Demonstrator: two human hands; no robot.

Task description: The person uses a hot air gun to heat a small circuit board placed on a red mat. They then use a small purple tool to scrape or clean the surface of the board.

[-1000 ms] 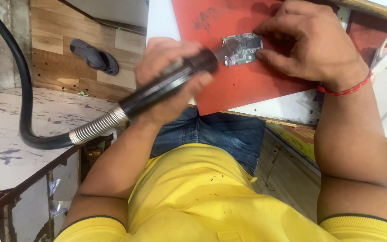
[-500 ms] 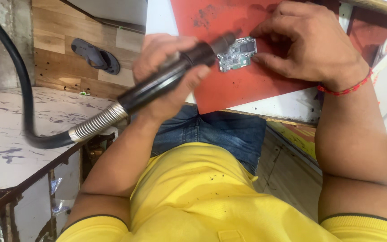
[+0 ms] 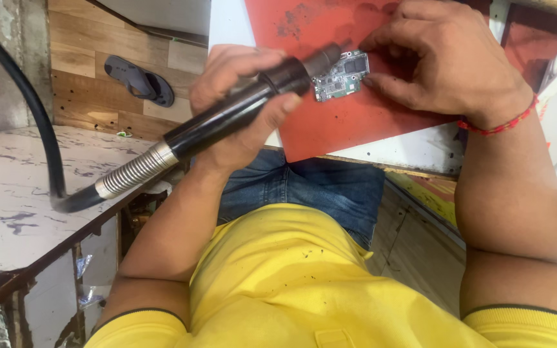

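Gripping a black tool handle (image 3: 240,116), the left hand (image 3: 243,106) has its fingers curled tight around the barrel, whose tip points at a small circuit board (image 3: 342,76). The right hand (image 3: 446,58) presses its fingertips (image 3: 372,82) on the board's edge, fingers bent, pinning it flat on a red mat (image 3: 349,122). A black hose (image 3: 33,122) trails from the handle over a marble counter (image 3: 14,187). A grey sandal (image 3: 140,80) lies on the wooden floor beyond.

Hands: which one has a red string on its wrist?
The right hand, steadying the small circuit board, wears the red string. The left hand has a bare wrist and grips the black hose-fed tool.
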